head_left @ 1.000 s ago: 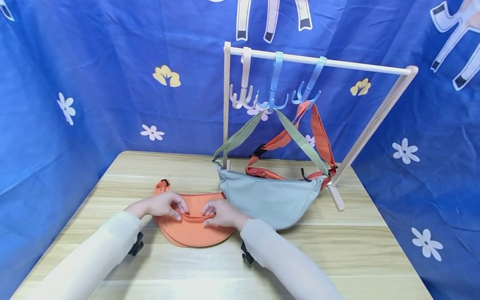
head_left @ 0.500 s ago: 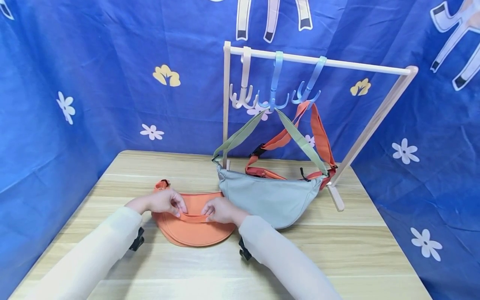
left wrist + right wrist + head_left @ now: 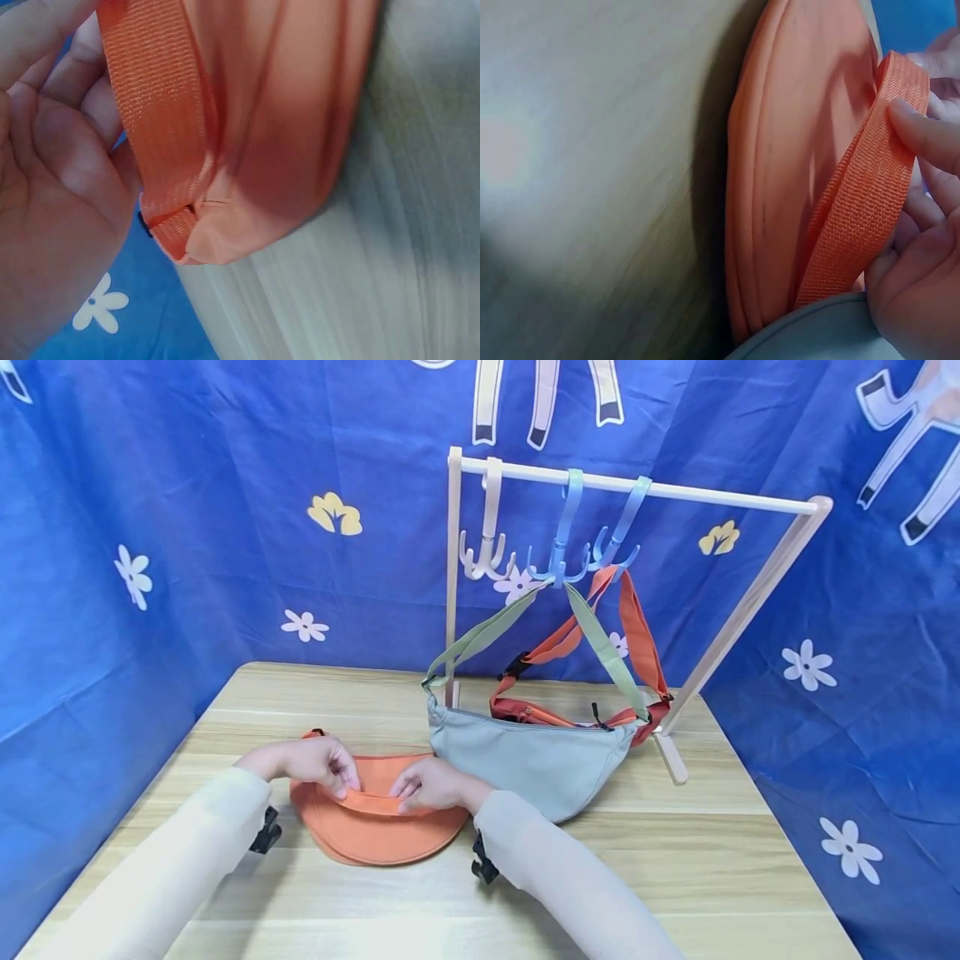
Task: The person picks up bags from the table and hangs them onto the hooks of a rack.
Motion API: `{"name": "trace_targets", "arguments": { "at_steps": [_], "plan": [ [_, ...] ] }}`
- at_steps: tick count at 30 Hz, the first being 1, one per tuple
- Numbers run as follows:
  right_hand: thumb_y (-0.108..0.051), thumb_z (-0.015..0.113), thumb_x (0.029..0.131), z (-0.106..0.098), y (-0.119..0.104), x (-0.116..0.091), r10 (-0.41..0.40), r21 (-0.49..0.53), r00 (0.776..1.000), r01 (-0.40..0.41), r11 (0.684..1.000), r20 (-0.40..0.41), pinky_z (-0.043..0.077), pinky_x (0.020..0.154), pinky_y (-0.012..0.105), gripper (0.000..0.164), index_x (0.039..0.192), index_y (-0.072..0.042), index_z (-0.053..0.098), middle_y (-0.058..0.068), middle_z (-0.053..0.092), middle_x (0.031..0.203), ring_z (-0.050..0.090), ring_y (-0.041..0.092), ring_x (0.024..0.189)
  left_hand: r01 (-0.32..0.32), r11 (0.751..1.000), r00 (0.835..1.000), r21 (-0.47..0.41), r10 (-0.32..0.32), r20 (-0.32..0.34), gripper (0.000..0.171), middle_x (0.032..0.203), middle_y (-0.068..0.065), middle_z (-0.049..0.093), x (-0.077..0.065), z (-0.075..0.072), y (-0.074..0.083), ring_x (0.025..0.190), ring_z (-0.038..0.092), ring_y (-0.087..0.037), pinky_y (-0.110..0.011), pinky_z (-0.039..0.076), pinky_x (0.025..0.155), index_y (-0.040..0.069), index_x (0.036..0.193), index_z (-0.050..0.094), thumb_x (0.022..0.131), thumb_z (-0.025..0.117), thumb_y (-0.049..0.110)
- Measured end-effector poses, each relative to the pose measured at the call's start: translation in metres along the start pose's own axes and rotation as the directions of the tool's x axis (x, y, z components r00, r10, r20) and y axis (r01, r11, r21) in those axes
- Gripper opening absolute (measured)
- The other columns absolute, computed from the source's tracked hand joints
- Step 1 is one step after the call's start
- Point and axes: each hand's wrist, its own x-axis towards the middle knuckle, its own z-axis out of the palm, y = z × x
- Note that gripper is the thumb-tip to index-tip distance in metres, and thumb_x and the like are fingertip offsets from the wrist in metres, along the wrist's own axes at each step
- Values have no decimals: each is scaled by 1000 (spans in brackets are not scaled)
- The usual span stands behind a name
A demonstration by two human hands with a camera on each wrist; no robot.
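An orange crescent-shaped sling bag lies on the wooden table, left of a grey bag. Its orange webbing strap is stretched across the top between my two hands. My left hand pinches the strap near the bag's left side. With thumb and fingers, my right hand pinches the same strap farther right. In the right wrist view the thumb presses on the ribbed webbing. The left wrist view shows the strap running along that palm to a folded loop at the bag's corner.
The grey bag hangs by a green strap from a blue hook on the wooden rack. Behind it, a red bag with an orange strap hangs from another blue hook. A white hook bears nothing.
Both hands have shifted slightly left, pulling the orange bag along. The middle blue hook has slid right along the rail, while the grey bag's body has shifted a little left.
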Motion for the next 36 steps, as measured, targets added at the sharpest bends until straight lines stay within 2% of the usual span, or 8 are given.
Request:
{"name": "trace_targets", "arguments": {
  "at_steps": [4, 12, 21, 25, 29, 34, 36],
  "plan": [
    [2, 74, 79, 5, -5, 0, -11, 88, 1000, 10, 996, 4, 46, 71, 14, 19, 98, 1, 71, 8, 71, 86, 62, 0, 72, -2, 1000, 1000, 0, 2, 24, 20, 76, 3, 67, -7, -3, 1, 67, 54, -4, -21, 47, 64, -3, 95, 72, 76, 73, 2],
    [3, 73, 81, 12, -16, 1, -41, 144, 999, 37, 989, 27, 47, 71, 15, 20, 101, 4, 70, 10, 71, 89, 59, -1, 73, -37, 998, 995, -54, 42, 89, 22, 77, 7, 65, -21, -7, 1, 69, 53, -2, -19, 46, 65, -9, 98, 69, 81, 71, 5],
    [-5, 71, 85, 18, -31, 0, -56, 202, 996, 42, 979, 66, 46, 72, 16, 14, 96, 1, 66, 4, 69, 85, 59, 1, 76, -22, 986, 995, -164, 38, 96, 20, 79, 9, 62, -35, -8, 4, 72, 52, -3, -19, 45, 68, -15, 93, 62, 84, 66, 2],
    [-6, 68, 88, 21, -38, -1, -66, 237, 995, 45, 970, 80, 45, 77, 15, 16, 102, 1, 63, 4, 70, 88, 62, 1, 81, -54, 977, 991, -205, 78, 109, 21, 78, 10, 59, -40, -10, 2, 71, 50, -2, -19, 44, 67, -18, 93, 57, 85, 63, 0],
    [-3, 64, 90, 28, -42, 1, -83, 343, 993, 50, 938, 81, 47, 75, 16, 17, 105, 2, 58, 10, 72, 84, 66, 6, 71, -64, 971, 987, -229, 96, 132, 20, 81, 9, 60, -44, -12, 1, 73, 51, -3, -19, 44, 68, -18, 94, 55, 86, 60, 0],
    [0, 60, 92, 41, -50, 2, -79, 507, 996, 48, 861, 40, 53, 62, 24, 13, 104, 2, 57, 18, 70, 88, 67, 16, 57, -72, 963, 983, -260, 112, 145, 18, 80, 8, 59, -51, -16, 3, 72, 50, -5, -20, 44, 66, -17, 95, 54, 89, 58, -1],
    [-1, 59, 93, 45, -54, 1, -75, 540, 997, 61, 839, 5, 53, 57, 26, 12, 104, 2, 56, 20, 70, 89, 65, 17, 52, -81, 959, 981, -271, 124, 147, 17, 79, 8, 58, -54, -17, 3, 71, 50, -5, -20, 43, 65, -17, 94, 53, 90, 56, -1]
  ]
}}
